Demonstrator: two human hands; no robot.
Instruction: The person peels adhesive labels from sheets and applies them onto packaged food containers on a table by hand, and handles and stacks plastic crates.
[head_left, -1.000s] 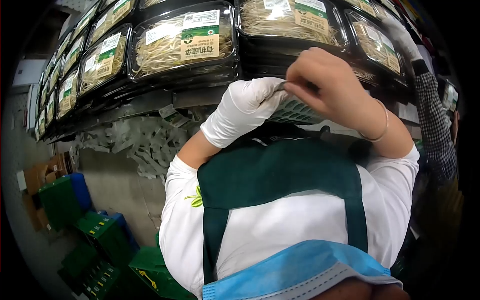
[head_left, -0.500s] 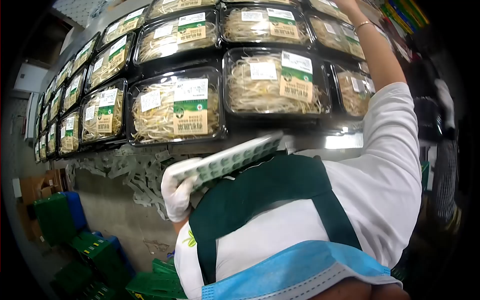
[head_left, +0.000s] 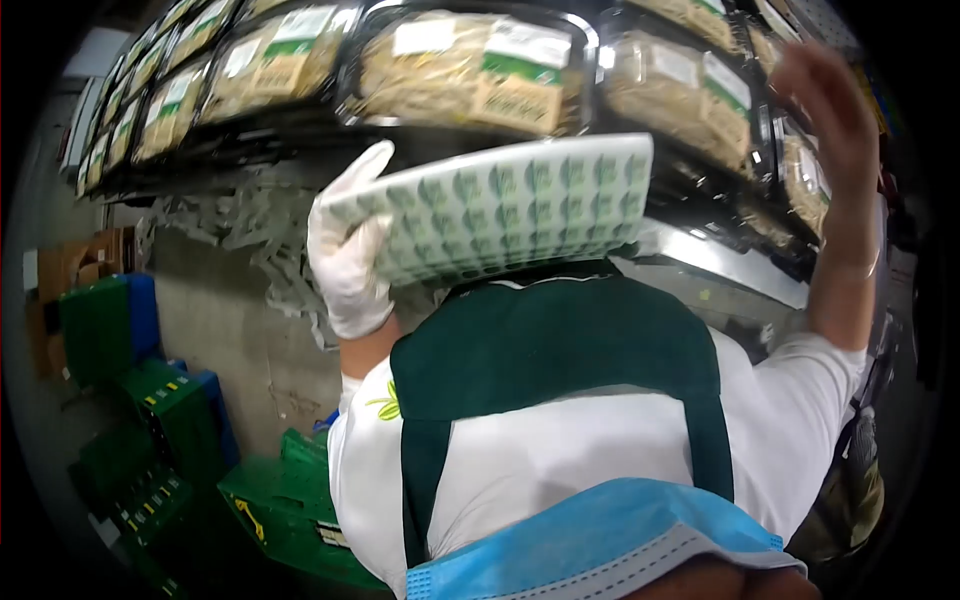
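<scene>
My left hand point(head_left: 350, 245), in a white glove, grips the left end of a sheet of small round green stickers point(head_left: 515, 205), its thumb apart above the edge. The sheet spans the space in front of my chest, slightly curved. My bare right hand point(head_left: 825, 105) is raised at the upper right, blurred, beside the packs; what its fingers hold, if anything, cannot be made out. Beyond the sheet lies a clear-lidded black tray of sprouts point(head_left: 435, 75) with a white label and a green-and-tan label. Another sprout tray point(head_left: 670, 90) sits to its right.
More stacked sprout packs point(head_left: 180, 105) extend to the upper left. Grey-white strips point(head_left: 235, 225) hang below the table edge. Green crates point(head_left: 175, 410) and cardboard boxes point(head_left: 75, 265) stand on the floor at left. A metal surface point(head_left: 720, 260) shows at right.
My right hand has come back from far over the trays to the right side. The sticker sheet has risen and turned its printed face into view, still in my left hand.
</scene>
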